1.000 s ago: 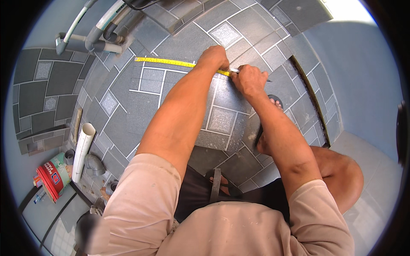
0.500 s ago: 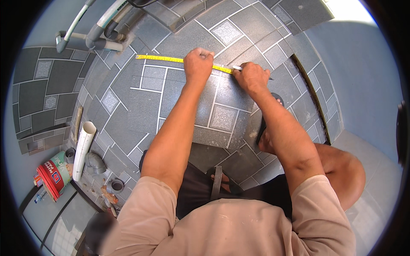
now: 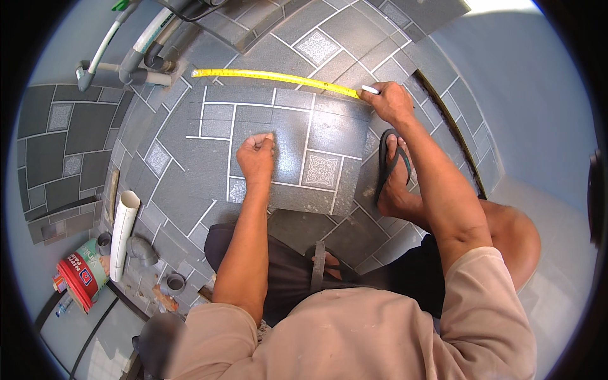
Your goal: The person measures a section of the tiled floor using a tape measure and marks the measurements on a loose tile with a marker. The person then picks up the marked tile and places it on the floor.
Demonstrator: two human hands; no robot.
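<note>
A yellow tape measure blade (image 3: 272,76) stretches from the far left to my right hand (image 3: 392,104), bowing slightly above the far edge of a loose grey patterned tile (image 3: 288,149). My right hand is closed around the blade's near end, with a white-ended pen (image 3: 370,90) also between its fingers. The tape's case is hidden in that hand. My left hand (image 3: 256,159) hovers over the tile's middle, apart from the tape. Its thumb and fingers are pinched together; whether something small is in them is hidden. Thin dark lines cross the tile.
White and grey pipes (image 3: 142,54) rise at the far left. A white pipe length (image 3: 124,234), a grey elbow fitting (image 3: 142,250) and a paint bucket (image 3: 83,272) stand at left. A narrow dark slot (image 3: 451,133) runs along the right. My sandalled foot (image 3: 396,171) is beside the tile.
My left hand has left the tape and come back toward me, over the tile. My right hand has shifted right with the tape end, and a longer stretch of blade shows.
</note>
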